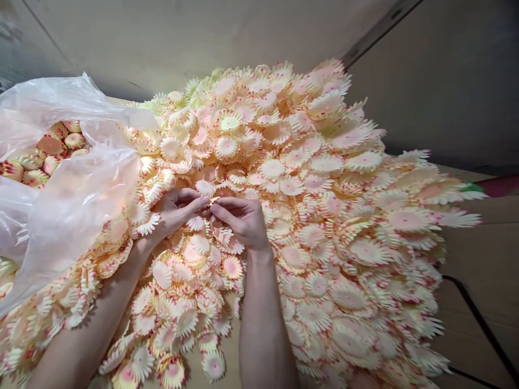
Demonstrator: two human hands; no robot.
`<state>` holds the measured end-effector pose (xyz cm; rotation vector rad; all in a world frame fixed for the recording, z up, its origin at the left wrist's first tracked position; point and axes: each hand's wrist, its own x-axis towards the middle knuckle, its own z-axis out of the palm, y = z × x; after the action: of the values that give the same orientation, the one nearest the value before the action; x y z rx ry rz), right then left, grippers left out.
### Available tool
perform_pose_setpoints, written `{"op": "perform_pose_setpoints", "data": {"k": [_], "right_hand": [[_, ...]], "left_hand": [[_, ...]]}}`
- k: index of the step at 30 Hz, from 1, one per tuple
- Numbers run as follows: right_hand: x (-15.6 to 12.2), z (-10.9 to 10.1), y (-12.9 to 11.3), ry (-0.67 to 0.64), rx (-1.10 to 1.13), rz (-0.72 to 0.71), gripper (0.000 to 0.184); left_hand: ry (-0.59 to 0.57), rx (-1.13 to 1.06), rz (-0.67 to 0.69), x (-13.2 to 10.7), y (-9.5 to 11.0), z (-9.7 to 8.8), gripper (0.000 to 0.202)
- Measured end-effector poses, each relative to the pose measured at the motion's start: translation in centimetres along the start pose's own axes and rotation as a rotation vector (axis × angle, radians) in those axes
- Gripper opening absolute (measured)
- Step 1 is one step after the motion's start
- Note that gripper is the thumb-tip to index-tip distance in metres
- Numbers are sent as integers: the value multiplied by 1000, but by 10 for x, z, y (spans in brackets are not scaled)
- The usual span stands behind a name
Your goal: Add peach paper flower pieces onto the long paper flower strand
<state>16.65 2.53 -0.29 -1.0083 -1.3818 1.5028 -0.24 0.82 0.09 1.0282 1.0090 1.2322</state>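
Note:
A big heap of cream and pink fabric flower petals [308, 178] covers the work surface in the head view. Over its middle my left hand [172, 212] and my right hand [240, 220] meet fingertip to fingertip. Both pinch one small yellowish petal piece [212, 201] between thumb and fingers. Both forearms reach in from the bottom edge, lying over loose petals.
A clear plastic bag [68, 183] holding more petals lies at the left, partly over the heap. Brown cardboard [486, 259] shows at the right with a black cable [478, 319] across it. A grey wall rises behind the pile.

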Motion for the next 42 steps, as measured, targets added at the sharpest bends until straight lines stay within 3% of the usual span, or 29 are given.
{"op": "perform_pose_setpoints", "data": {"k": [22,34,42], "right_hand": [[5,-2,3,42,-49,-33,16],[5,-1,2,33,-7,-1,15],[9,-1,6,77,-22,-16,15]], "left_hand": [[25,119,28,2,-1,0,28],[-7,95,63,5,-7,-2,33],[-64,189,85,3,-6,-4,31]]}}
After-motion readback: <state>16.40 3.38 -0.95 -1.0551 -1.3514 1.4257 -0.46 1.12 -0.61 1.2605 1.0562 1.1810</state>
